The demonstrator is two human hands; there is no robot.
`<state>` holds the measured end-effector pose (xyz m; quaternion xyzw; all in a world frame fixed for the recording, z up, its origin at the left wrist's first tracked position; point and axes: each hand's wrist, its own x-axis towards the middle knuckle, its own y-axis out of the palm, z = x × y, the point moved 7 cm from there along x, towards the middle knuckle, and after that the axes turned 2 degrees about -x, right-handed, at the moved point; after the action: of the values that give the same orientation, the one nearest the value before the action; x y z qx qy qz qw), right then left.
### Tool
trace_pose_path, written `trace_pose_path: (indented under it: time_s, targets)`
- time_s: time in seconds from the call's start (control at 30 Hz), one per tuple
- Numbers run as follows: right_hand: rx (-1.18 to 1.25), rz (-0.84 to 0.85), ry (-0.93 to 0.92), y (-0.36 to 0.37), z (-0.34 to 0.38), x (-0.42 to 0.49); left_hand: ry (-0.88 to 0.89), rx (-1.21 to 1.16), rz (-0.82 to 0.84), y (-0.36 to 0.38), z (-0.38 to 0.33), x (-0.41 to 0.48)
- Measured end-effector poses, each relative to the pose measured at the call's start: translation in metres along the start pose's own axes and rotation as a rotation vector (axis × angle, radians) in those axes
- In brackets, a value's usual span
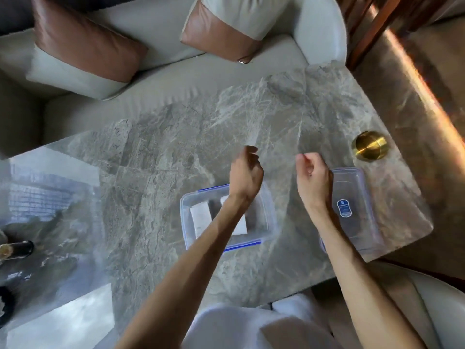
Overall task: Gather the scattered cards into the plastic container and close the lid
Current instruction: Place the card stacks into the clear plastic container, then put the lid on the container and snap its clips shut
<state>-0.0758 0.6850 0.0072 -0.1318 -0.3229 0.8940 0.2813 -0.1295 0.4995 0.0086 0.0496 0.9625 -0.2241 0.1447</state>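
Marble table [176, 147], open container [227, 219] mid-table, lid [352, 197] near right edge, both hands loosely curled, grasp unclear.

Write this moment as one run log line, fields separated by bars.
left hand: above container | right hand: over lid | cards: in container | lid: off, on table

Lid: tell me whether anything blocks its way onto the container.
The lid lies right of the container. The left forearm crosses above the open container and the right forearm overlaps the lid's left edge; nothing else intervenes.
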Motion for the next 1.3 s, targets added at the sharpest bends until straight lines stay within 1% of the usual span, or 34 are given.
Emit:
trace_pose_path:
  time_s: [0.07, 0.13, 0.2, 0.27, 0.37, 0.5, 0.63, 0.67, 0.73, 0.8, 0.83, 0.9, 0.93, 1.0, 1.03, 1.07, 1.1, 1.13, 1.17, 1.2, 1.27, 1.3]
  targets:
    - [-0.04, -0.029, 0.129, -0.038, -0.044, 0.032, -0.167, -0.153, 0.138, 0.059, -0.015, 0.007]
    - [-0.142, -0.057, 0.24, -0.071, -0.097, 0.05, -0.35, -0.257, 0.25, 0.121, -0.012, 0.003]
    - [-0.207, -0.032, 0.328, -0.092, -0.149, 0.057, -0.473, -0.191, 0.304, 0.174, 0.002, -0.012]
    - [-0.234, 0.031, 0.407, -0.104, -0.195, 0.055, -0.564, -0.06, 0.269, 0.211, 0.027, -0.029]
    - [-0.3, 0.107, 0.421, -0.112, -0.242, 0.051, -0.69, 0.108, 0.236, 0.246, 0.061, -0.052]
    - [-0.31, 0.219, 0.524, -0.112, -0.286, 0.038, -0.75, 0.151, 0.186, 0.274, 0.076, -0.071]
    - [-0.288, 0.307, 0.599, -0.113, -0.306, 0.04, -0.746, 0.155, 0.147, 0.278, 0.068, -0.077]
    - [-0.242, 0.339, 0.602, -0.112, -0.307, 0.043, -0.714, 0.159, 0.141, 0.274, 0.062, -0.075]
    - [-0.031, 0.407, 0.61, -0.11, -0.298, 0.048, -0.552, 0.164, 0.152, 0.26, 0.044, -0.061]
    - [0.226, 0.46, 0.719, -0.111, -0.279, 0.046, -0.352, 0.101, 0.236, 0.238, 0.016, -0.039]
    - [0.349, 0.525, 0.796, -0.108, -0.265, 0.04, -0.301, 0.029, 0.29, 0.223, 0.005, -0.027]
    - [0.603, 0.702, 0.88, -0.093, -0.227, 0.024, -0.292, -0.157, 0.411, 0.183, -0.015, -0.007]
    - [0.737, 0.773, 0.891, -0.083, -0.203, 0.015, -0.314, -0.282, 0.435, 0.156, -0.025, -0.002]
    - [0.931, 0.81, 0.868, -0.06, -0.156, 0.002, -0.374, -0.491, 0.432, 0.098, -0.034, 0.003]
    - [0.998, 0.797, 0.853, -0.043, -0.129, -0.008, -0.431, -0.543, 0.404, 0.065, -0.032, -0.002]
    - [1.053, 0.776, 0.847, -0.028, -0.105, -0.018, -0.437, -0.505, 0.311, 0.03, -0.026, -0.006]
    - [1.091, 0.737, 0.846, -0.014, -0.089, -0.024, -0.394, -0.527, 0.216, 0.007, -0.016, -0.006]
    - [1.113, 0.706, 0.848, 0.002, -0.07, -0.034, -0.363, -0.599, 0.161, -0.013, -0.006, -0.012]
    - [1.124, 0.686, 0.857, 0.021, -0.051, -0.047, -0.31, -0.667, 0.049, -0.036, 0.012, -0.019]
    - [1.129, 0.68, 0.879, 0.039, -0.034, -0.061, -0.297, -0.655, -0.053, -0.054, 0.031, -0.031]
    - [1.108, 0.724, 0.892, 0.073, -0.002, -0.093, -0.254, -0.725, -0.125, -0.075, 0.051, -0.049]
    - [1.077, 0.759, 0.866, 0.087, 0.012, -0.107, -0.22, -0.708, -0.189, -0.089, 0.062, -0.054]
